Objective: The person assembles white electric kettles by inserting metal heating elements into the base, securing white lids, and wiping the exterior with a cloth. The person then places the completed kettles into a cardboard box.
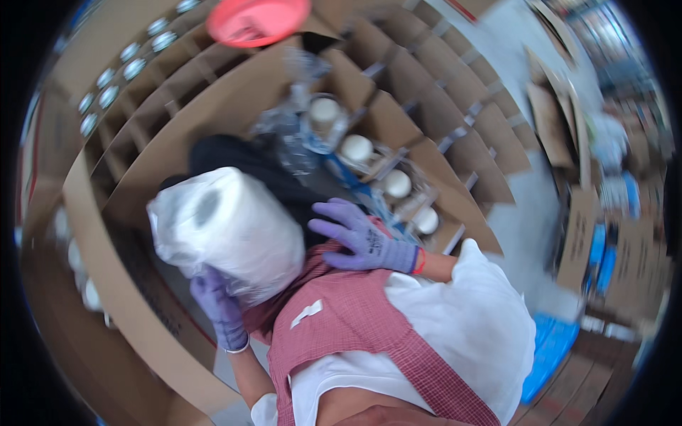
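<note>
A large white roll [252, 231] with a hollow core, in clear plastic wrap, lies tilted over my lap. My left hand [219, 307], in a purple glove, grips its lower left edge; some of the fingertips are hidden behind the plastic. To the right of the roll, my right hand [364, 238], also gloved in purple, has its fingers spread and rests by the red checked apron [348, 305]. It holds nothing. Just beyond it is a cardboard box holding several white-lidded jars [356, 149], with crumpled clear plastic [288, 135] beside them.
Cardboard dividers [426, 78] stand at the far right. Silver-topped items [133, 69] sit in divider cells at the far left. A red basin [259, 20] is at the top. A tall carton wall [135, 312] rises on my left. Something blue [550, 351] lies at the lower right.
</note>
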Tool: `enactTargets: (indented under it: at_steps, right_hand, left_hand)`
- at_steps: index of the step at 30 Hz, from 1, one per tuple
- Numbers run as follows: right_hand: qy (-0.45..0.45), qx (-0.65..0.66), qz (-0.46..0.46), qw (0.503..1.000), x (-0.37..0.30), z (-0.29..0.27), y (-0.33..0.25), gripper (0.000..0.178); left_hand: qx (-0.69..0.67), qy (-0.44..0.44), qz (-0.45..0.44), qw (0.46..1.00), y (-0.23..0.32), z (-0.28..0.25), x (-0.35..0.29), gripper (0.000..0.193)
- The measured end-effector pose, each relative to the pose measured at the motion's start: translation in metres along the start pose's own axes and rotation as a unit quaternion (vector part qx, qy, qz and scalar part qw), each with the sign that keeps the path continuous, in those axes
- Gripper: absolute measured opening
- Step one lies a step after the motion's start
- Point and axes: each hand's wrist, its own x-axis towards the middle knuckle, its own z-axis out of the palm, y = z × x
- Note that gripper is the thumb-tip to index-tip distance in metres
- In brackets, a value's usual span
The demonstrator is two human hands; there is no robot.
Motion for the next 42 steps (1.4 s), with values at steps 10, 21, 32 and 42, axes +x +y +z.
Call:
enactTargets:
  at_steps: [10,21,32,42]
  right_hand:
    - [0.413,-0.127,0.122,0.893,-0.030,-0.053,-0.075,0.107]
    - [0.200,-0.165,0.614,0.745,-0.169,-0.269,-0.179,0.073]
    - [-0.121,-0.262,0.518,0.806,-0.271,-0.203,-0.059,0.078]
    - [-0.288,-0.378,0.397,0.785,-0.424,-0.132,0.075,0.055]
  left_hand:
    - [0.277,-0.174,0.541,0.775,0.068,0.148,0.045,0.054]
    - [-0.149,-0.823,-0.032,0.547,0.155,0.205,-0.069,0.044]
    - [-0.126,-0.563,-0.021,0.817,0.117,0.141,-0.003,0.041]
    - [0.015,-0.390,0.177,0.904,0.130,0.021,0.066,0.039]
